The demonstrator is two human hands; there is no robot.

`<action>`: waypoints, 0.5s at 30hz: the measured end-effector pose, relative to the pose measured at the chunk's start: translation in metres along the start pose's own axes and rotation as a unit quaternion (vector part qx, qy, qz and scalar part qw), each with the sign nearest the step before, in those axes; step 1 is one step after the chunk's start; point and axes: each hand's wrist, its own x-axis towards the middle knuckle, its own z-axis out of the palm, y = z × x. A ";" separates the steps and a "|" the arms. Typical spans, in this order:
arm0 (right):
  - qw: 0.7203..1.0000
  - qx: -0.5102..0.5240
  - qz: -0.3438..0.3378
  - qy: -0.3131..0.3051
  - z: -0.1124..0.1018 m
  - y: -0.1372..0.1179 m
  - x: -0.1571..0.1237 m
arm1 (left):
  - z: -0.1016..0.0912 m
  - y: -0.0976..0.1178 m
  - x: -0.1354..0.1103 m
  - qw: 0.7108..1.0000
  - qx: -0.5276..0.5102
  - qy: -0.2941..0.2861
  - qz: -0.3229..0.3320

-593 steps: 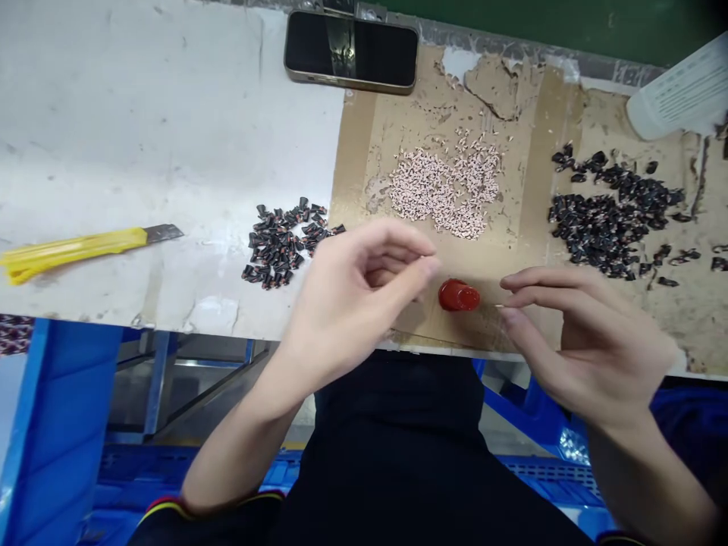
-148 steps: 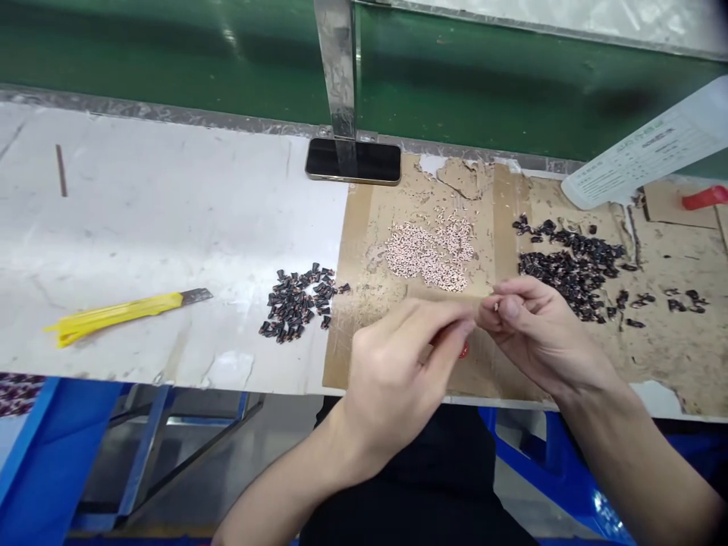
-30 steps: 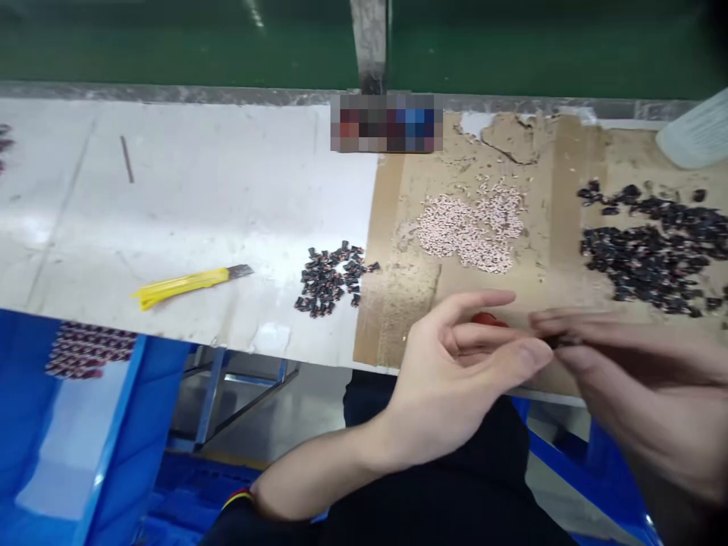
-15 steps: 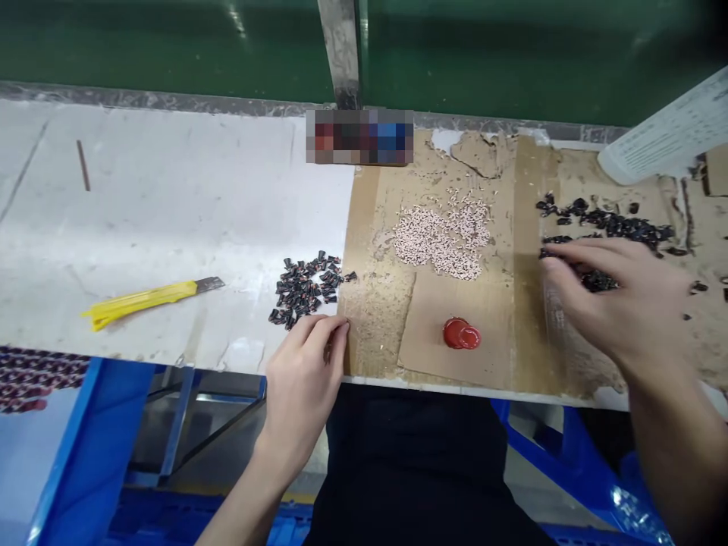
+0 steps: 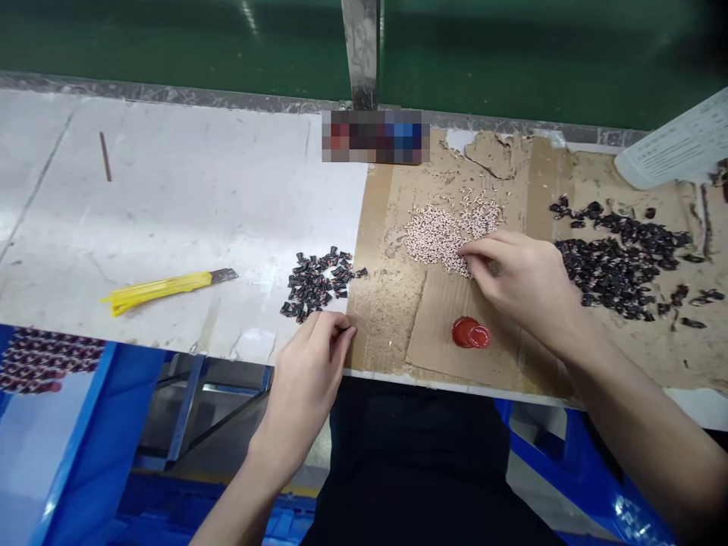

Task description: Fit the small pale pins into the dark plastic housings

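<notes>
My left hand (image 5: 310,387) rests by the table's front edge, thumb and fingers pinched together; a dark speck shows at the fingertips, too small to name. Just beyond it lies a pile of small black pieces with coppery ends (image 5: 318,280). My right hand (image 5: 520,284) reaches over the cardboard, its thumb and forefinger closed at the right edge of a heap of tiny pale pink bits (image 5: 437,235). What those fingertips hold, if anything, is hidden. Below that heap, a red blob-like thing with a round rim (image 5: 471,334) sits on a cardboard square (image 5: 444,356).
More black pieces (image 5: 614,265) are spread at the right. A yellow-handled cutter (image 5: 164,290) and a thin brown strip (image 5: 105,157) lie on the white surface at left. A white container (image 5: 676,140) stands back right. A blue crate (image 5: 94,425) is below the table, left.
My right hand has moved left from the black pieces at the right to the pink heap. My left hand stays pinched in the same spot. The whole view has shifted slightly.
</notes>
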 end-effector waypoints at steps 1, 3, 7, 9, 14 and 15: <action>1.000 0.001 0.000 0.002 0.000 -0.001 0.000 | 0.000 -0.001 -0.001 1.000 0.000 0.004 0.005; 1.000 0.001 0.001 0.007 0.001 -0.002 0.000 | 0.000 0.000 -0.001 1.000 -0.003 0.015 0.014; 1.000 0.011 -0.004 0.024 0.005 -0.003 0.001 | -0.001 0.005 0.000 0.996 -0.035 0.068 0.038; 0.999 0.027 -0.011 0.031 0.006 -0.003 0.002 | -0.002 0.010 0.000 0.992 -0.071 0.096 0.036; 0.990 0.112 0.022 0.078 0.001 -0.005 0.003 | -0.002 0.026 0.002 0.965 -0.227 0.131 -0.031; 0.982 0.158 0.050 0.095 -0.001 -0.005 0.002 | -0.002 0.031 0.004 0.958 -0.250 0.136 -0.040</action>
